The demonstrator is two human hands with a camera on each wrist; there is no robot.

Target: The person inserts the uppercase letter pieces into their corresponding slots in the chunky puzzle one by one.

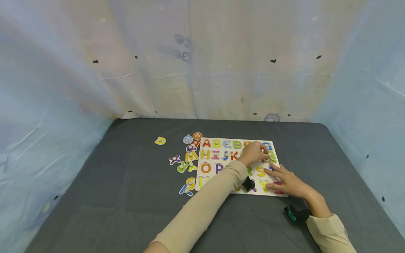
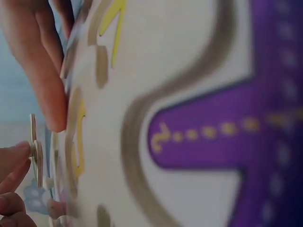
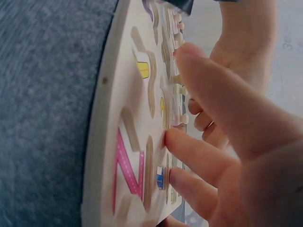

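My left hand (image 1: 254,153) reaches across the letter puzzle board (image 1: 210,190) to its far right corner. There its thumb and finger pinch the small knob of a green letter N piece (image 1: 271,157). In the left wrist view the pinched piece (image 2: 39,163) shows edge-on, tilted up from the board. My right hand (image 1: 289,182) spreads over the board's right edge, fingertips touching the surface near the pink Z recess (image 1: 278,188). In the right wrist view its fingers (image 3: 203,151) are extended on the board beside a blue recess (image 3: 160,178).
Loose knobbed letters lie left of the board, among them a yellow M (image 1: 191,156), a purple X (image 1: 174,160), a blue T (image 1: 185,190) and, farther off, a yellow U (image 1: 160,141). Pieces A (image 1: 206,143) and H (image 1: 205,154) sit in the board. Dark cloth (image 1: 142,211) covers the table.
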